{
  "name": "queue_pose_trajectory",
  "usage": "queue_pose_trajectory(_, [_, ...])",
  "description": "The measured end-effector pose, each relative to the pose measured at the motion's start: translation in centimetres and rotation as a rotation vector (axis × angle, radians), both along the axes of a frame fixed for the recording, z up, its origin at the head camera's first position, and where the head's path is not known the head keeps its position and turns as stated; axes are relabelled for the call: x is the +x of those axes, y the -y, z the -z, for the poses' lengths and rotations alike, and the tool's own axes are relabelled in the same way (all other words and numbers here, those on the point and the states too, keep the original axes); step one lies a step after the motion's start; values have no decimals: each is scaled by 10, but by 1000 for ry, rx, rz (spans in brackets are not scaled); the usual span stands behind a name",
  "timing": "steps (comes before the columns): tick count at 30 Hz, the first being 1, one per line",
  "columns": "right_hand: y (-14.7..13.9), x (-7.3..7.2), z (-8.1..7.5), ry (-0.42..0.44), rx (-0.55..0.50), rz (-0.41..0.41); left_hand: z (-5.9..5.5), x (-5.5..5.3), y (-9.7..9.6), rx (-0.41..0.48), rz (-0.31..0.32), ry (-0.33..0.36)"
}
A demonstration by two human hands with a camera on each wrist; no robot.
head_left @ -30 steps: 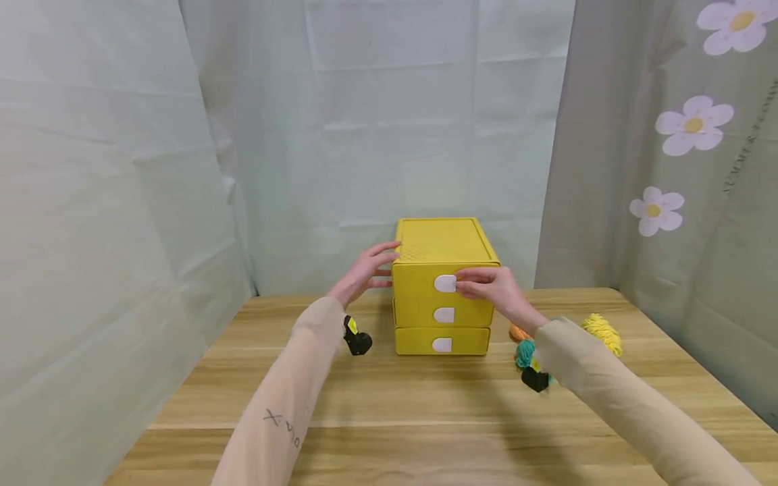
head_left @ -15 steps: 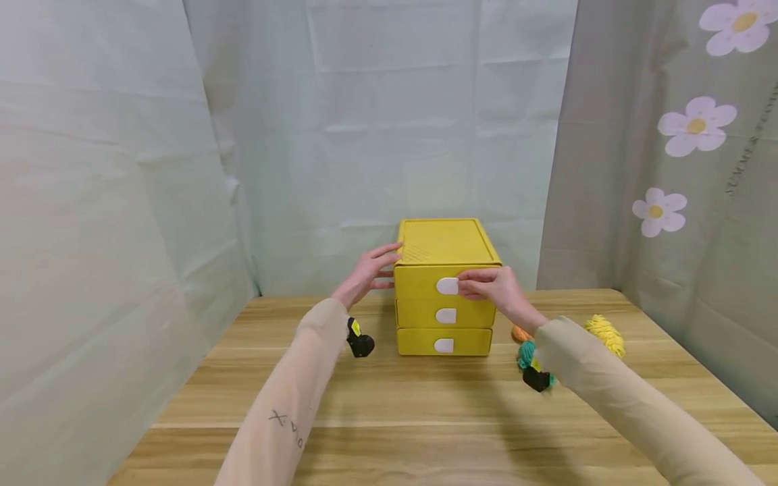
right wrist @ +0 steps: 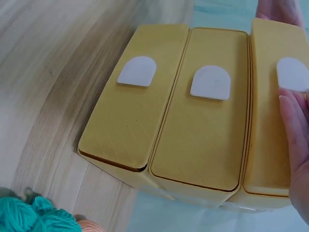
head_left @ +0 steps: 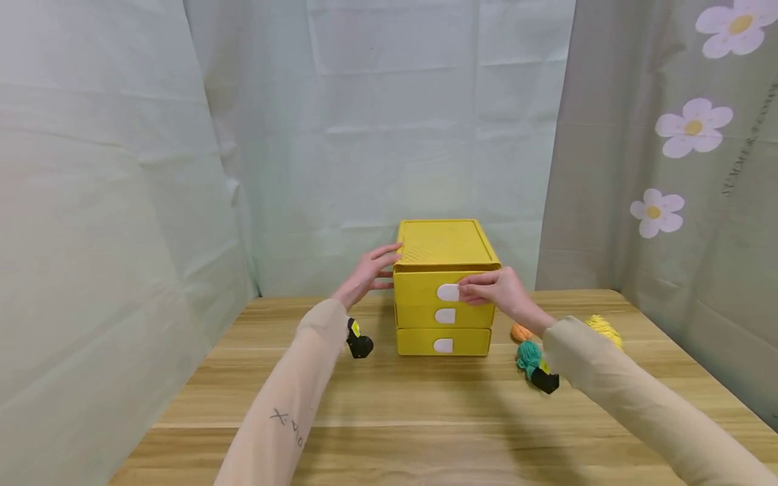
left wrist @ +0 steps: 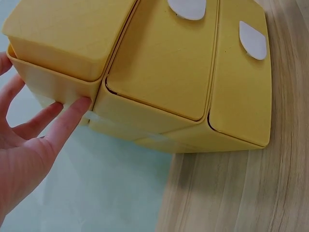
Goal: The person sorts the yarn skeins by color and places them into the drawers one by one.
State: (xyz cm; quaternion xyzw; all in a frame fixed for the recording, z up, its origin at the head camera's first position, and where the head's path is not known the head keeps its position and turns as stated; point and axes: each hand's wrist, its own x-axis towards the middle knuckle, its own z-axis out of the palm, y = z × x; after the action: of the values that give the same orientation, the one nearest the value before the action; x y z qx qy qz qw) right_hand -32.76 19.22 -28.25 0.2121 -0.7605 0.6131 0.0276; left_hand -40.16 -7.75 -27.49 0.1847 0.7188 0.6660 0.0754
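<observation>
Head view: my left hand [head_left: 367, 273] braces the box [head_left: 446, 243], fingers straight; my right hand [head_left: 498, 290] pinches the top drawer's tab [head_left: 448, 292]. Weak bracing could let the box slide forward.

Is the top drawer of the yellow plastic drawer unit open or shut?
Slightly open: the top drawer front juts forward past the two below.

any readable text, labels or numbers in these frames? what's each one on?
"X" with smaller marks after it, too blurred to read: left sleeve.
Vertical print on the flowered curtain: too small and blurred to read.
White tabs on the yellow drawer unit: blank.
</observation>
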Motion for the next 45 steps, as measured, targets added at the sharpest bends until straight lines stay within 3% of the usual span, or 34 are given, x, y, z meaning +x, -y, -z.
queue_pose_trajectory(9, [-1,6,-1,-7,2,-47,0,0,0,7,-25,1])
queue_pose_trajectory(45, [-5,20,-1,-10,51,-59,2,2,1,-25,-7,-30])
